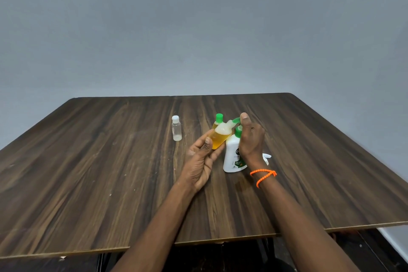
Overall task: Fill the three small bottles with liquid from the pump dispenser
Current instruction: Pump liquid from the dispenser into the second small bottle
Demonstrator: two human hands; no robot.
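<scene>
A white pump dispenser with a green pump head stands upright on the wooden table. My right hand wraps the pump from behind, one finger lying on top of the green head. My left hand pinches a small uncapped bottle of amber liquid, tilted with its mouth at the green spout. White foam fills its upper part. Behind it stands a second small bottle with a green cap and amber liquid. A clear small bottle with a white cap stands apart to the left.
A small white cap or wrapper lies on the table just right of the dispenser, partly hidden by my right wrist. The table's near edge runs below my forearms. A grey wall rises behind the table.
</scene>
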